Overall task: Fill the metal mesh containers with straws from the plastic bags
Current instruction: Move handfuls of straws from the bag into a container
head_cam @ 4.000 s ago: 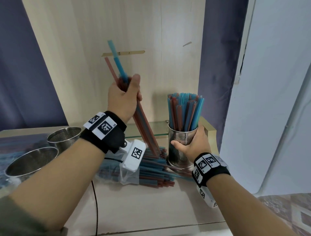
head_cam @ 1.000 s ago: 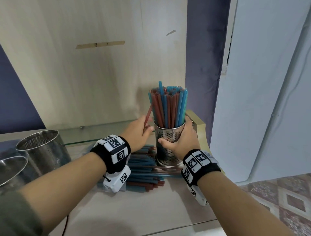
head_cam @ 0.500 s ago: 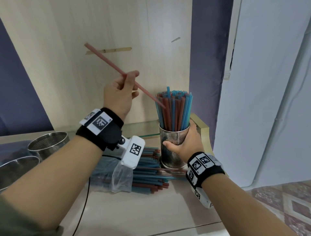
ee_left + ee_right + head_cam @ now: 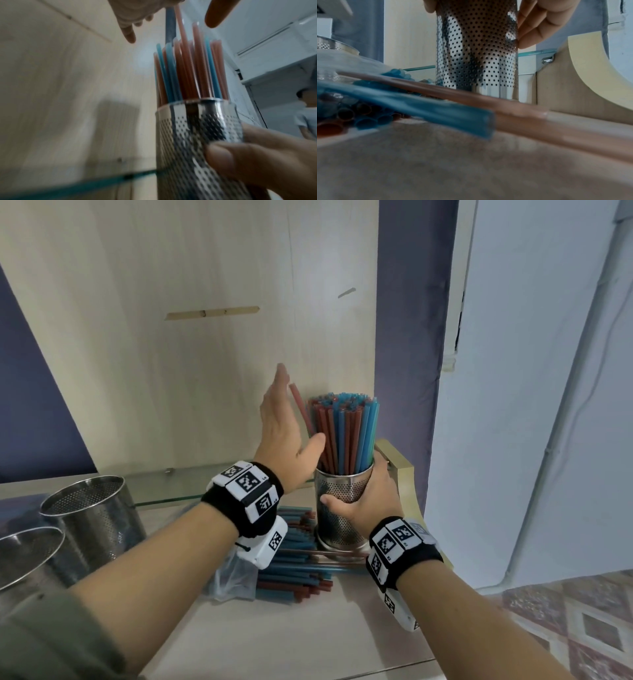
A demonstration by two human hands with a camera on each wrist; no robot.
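Note:
A perforated metal container (image 4: 344,522) stands on the table, packed with upright red and blue straws (image 4: 346,429). My right hand (image 4: 363,498) grips its wall, thumb in front; its fingers (image 4: 537,27) curl round the right side of the container (image 4: 476,54). One red straw (image 4: 298,402) leans out to the left of the bundle. My left hand (image 4: 291,416) is open beside that straw, fingers straight and pointing up, holding nothing. In the left wrist view its fingers (image 4: 128,29) spread above the straws (image 4: 187,75) and the container (image 4: 197,129).
A clear plastic bag (image 4: 236,577) with several red and blue straws (image 4: 294,573) lies in front of the container. Two empty mesh containers (image 4: 92,518) (image 4: 27,559) stand at the left. A wooden panel rises behind, and a curved wooden edge (image 4: 404,474) is at the right.
Half a second ago my left hand held a red straw raised, its tip at the container. That straw now stands in the container, leaning left, and the hand has let go and opened.

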